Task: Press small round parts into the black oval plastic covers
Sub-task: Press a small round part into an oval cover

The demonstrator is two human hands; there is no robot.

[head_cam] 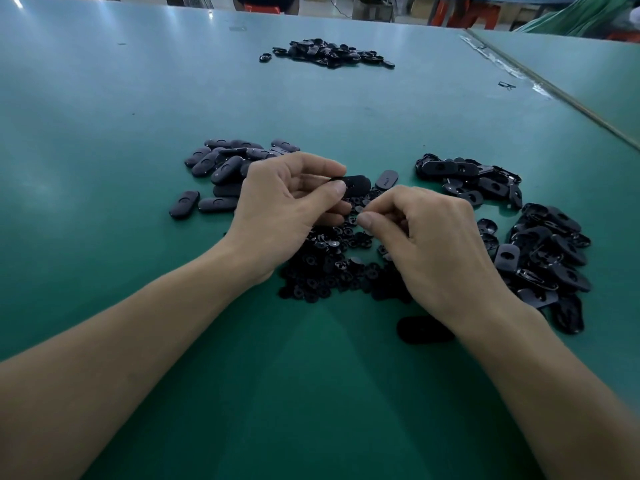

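Note:
My left hand (287, 206) pinches a black oval cover (355, 185) between thumb and fingers, a little above the table. My right hand (429, 244) hovers just right of it with thumb and forefinger pinched together on a small round part (360, 210) that barely shows at the fingertips. Under both hands lies a heap of small round parts (325, 268). A pile of oval covers with their smooth side up (221, 168) sits to the left. A pile of covers with open holes (540, 251) lies to the right.
The green table (138, 98) stretches far ahead, with another black pile (329, 51) near its far edge. One single cover (387, 178) lies just beyond my hands, and a dark oval (420, 329) lies under my right wrist. A seam with tape (519, 72) runs along the right.

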